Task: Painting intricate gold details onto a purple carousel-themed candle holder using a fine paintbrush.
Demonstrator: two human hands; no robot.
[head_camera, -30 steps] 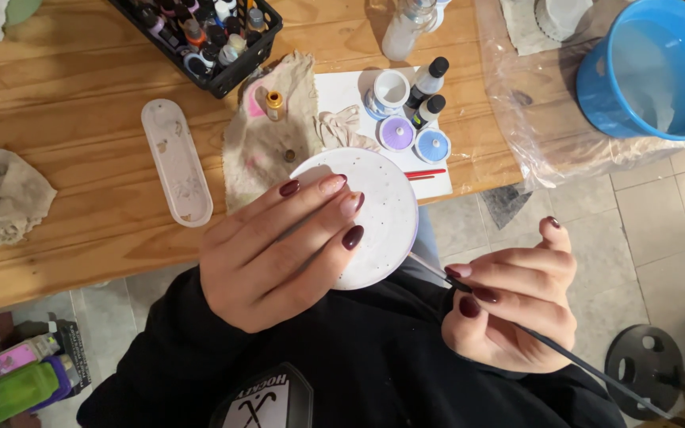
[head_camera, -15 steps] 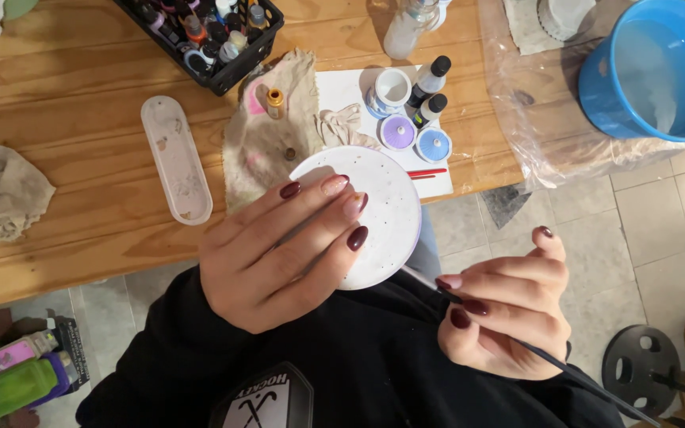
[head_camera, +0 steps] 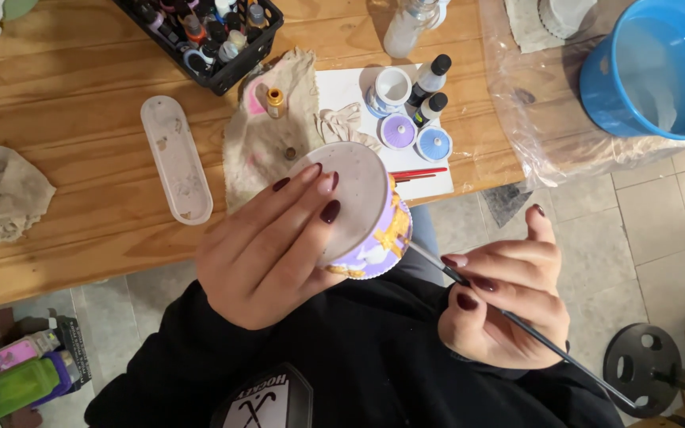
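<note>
The left hand (head_camera: 267,250) grips a round purple-and-gold painted pot (head_camera: 366,218), tilted, just over the bench (head_camera: 81,198) edge. The right hand (head_camera: 509,305) pinches a thin paintbrush (head_camera: 533,333), its tip touching the pot's rim.

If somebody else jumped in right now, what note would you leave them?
Left hand: holds the round pot tilted, pale base up.
Right hand: pinches a thin paintbrush, tip at the pot's side.
Done: purple and yellow paint shows on the pot's side.
Left: I can't see the far side.
Paint jars sit on the wooden table; blue bucket on the right.
</note>
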